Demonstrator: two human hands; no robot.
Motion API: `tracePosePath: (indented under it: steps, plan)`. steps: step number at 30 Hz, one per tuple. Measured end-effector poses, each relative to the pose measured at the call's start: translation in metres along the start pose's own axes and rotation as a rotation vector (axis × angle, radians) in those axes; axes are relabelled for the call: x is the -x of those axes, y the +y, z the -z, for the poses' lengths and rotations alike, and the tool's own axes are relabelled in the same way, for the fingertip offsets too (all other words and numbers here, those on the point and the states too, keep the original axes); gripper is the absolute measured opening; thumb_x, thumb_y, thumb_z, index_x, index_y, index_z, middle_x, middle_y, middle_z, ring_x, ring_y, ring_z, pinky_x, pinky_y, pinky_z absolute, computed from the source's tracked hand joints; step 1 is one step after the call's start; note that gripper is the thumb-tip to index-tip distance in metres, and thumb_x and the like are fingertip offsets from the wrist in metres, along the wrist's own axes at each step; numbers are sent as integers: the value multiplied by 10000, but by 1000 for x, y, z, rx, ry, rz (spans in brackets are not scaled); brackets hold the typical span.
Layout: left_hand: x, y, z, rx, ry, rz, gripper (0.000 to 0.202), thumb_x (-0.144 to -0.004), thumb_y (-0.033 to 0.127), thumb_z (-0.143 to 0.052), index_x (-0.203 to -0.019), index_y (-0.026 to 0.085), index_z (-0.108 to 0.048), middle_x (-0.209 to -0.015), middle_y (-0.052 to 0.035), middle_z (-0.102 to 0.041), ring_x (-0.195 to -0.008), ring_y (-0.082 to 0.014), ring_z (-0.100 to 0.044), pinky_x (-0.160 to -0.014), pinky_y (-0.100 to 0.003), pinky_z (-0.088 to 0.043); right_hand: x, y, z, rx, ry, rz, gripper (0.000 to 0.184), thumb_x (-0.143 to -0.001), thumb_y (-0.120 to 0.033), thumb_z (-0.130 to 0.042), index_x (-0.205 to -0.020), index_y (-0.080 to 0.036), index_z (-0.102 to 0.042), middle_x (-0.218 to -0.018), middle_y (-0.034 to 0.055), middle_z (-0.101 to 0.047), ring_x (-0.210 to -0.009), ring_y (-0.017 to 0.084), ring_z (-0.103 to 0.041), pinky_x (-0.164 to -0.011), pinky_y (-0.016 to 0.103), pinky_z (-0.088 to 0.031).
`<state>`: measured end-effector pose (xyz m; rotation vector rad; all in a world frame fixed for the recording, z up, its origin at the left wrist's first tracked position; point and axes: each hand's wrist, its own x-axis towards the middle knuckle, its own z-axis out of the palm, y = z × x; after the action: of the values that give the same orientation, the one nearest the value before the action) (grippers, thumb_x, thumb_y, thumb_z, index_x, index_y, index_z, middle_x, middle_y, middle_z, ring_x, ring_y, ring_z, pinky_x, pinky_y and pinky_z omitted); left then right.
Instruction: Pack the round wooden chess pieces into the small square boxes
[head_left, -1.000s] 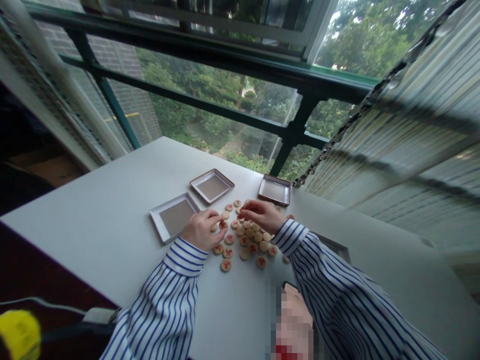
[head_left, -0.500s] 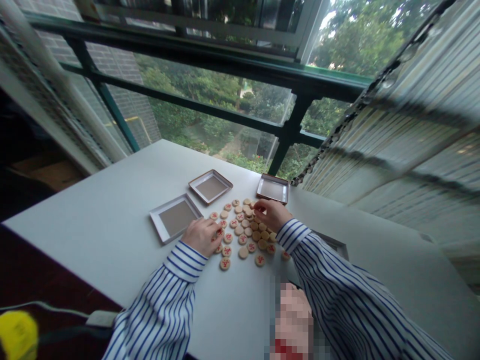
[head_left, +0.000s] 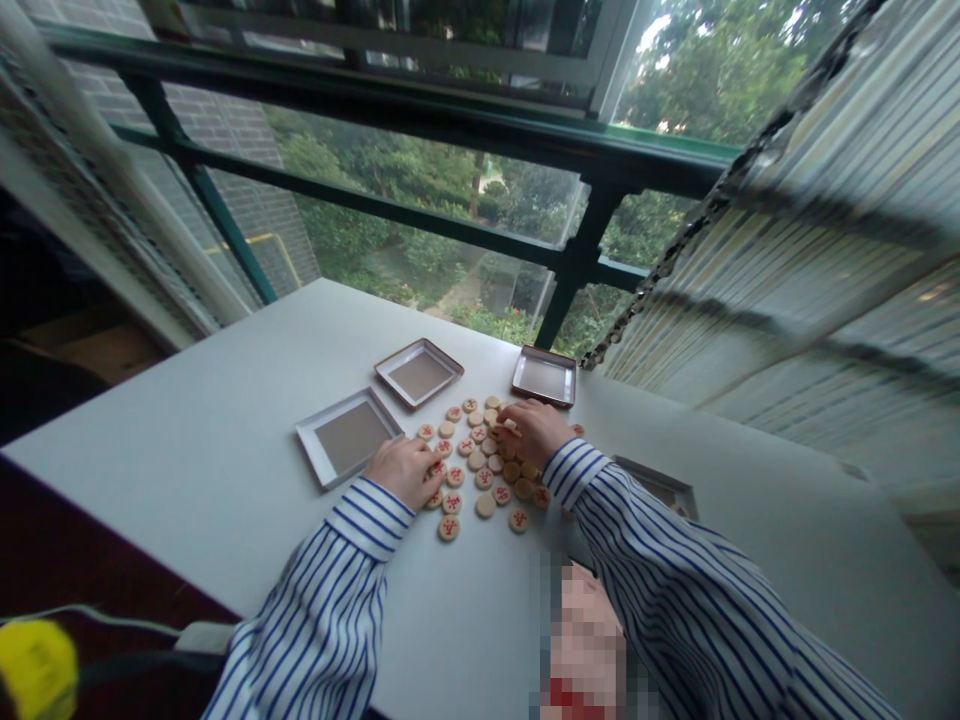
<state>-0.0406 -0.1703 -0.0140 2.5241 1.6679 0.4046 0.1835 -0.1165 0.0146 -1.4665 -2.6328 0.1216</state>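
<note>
Round wooden Chinese chess pieces (head_left: 486, 505) lie scattered and partly heaped on the white table, some with red characters upward and others showing plain wood. My left hand (head_left: 407, 470) rests at the left side of the spread, its fingers loosely bent and touching pieces such as a red-marked Chinese chess piece (head_left: 439, 467). Over the heap, my right hand (head_left: 534, 432) has its thumb and fingers drawn together at a Chinese chess piece, mostly hidden by the fingertips. Part of the heap is covered by that hand.
A shallow tray (head_left: 307, 437) lies beside my left hand. Behind the pieces are a second tray (head_left: 382, 372) and a third tray (head_left: 517, 372). Another tray (head_left: 686, 490) sits right of my right forearm, partly hidden. The white table (head_left: 187, 450) meets a window with a green railing (head_left: 375, 195).
My right hand has moved slightly left and down over the heap, exposing a red-marked piece on its far right. My left hand has stayed nearly still.
</note>
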Motion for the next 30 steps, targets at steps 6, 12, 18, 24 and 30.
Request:
tracePosePath:
  steps: [6, 12, 18, 24, 30]
  plan:
    - [-5, 6, 12, -10, 74, -9, 263, -714, 330, -563, -924, 209, -666, -941, -82, -657, -850, -243, -599, -684, -363, -436, 0, -5, 2, 26, -16, -24, 195, -789, -302, -504, -916, -209, -618, -925, 54, -643, -857, 192, -527, -734, 296, -347]
    - [-42, 26, 20, 54, 200, -57, 245, -755, 241, -507, -945, 188, -653, -900, -65, -662, -847, -221, -590, -714, -348, -444, -3, -11, 2, 55, -21, -23, 156, -781, -296, -504, -834, -207, -621, -895, 54, -646, -837, 196, -532, -728, 299, -343]
    - [-60, 26, -7, 155, 289, -68, 251, -738, 158, -501, -948, 162, -638, -894, -75, -660, -852, -200, -590, -773, -330, -453, -3, -8, -1, -5, 28, -35, 159, -783, -300, -513, -806, -199, -634, -824, 58, -656, -800, 193, -551, -729, 310, -360]
    - [-58, 20, -20, 301, 379, -107, 254, -721, 194, -560, -963, 138, -617, -924, -87, -664, -825, -201, -596, -753, -336, -467, -8, 4, -5, -649, 50, -181, 252, -770, -350, -537, -850, -137, -643, -761, 59, -661, -675, 134, -569, -607, 242, -417]
    - [-58, 24, -19, 339, 416, -165, 286, -712, 231, -597, -985, 148, -593, -911, -75, -665, -764, -187, -601, -721, -323, -469, -11, 4, -5, -1192, 8, -243, 321, -679, -416, -625, -808, -122, -625, -778, 68, -672, -632, 109, -578, -617, 248, -460]
